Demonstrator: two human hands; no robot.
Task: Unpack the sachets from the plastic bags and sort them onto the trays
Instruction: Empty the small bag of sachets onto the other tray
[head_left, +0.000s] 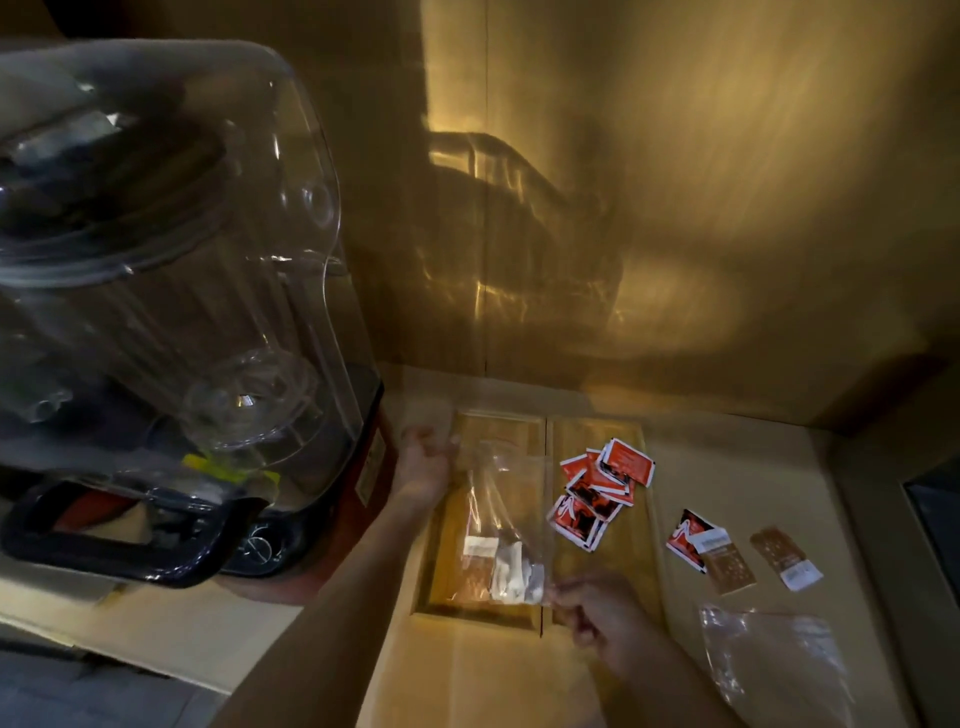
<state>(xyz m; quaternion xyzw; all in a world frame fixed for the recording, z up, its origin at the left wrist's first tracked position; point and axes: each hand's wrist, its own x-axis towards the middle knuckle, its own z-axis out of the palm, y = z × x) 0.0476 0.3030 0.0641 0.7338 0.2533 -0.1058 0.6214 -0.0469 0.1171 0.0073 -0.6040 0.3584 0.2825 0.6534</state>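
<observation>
A clear plastic bag (498, 499) is stretched over the left wooden tray (441, 561). My left hand (423, 462) pinches its far end and my right hand (597, 608) pinches its near corner. Brown and white sachets (493, 569) lie bunched inside at the near end. On the right wooden tray (631, 561) sits a heap of red sachets (602, 486). On the counter to the right lie one red sachet (685, 535) and two brown sachets (727, 566), (784, 556).
A large blender under a clear plastic cover (171, 291) stands close on the left, next to my left forearm. A crumpled empty plastic bag (779, 660) lies at the near right. A wall rises just behind the trays. A dark object (935, 519) edges the far right.
</observation>
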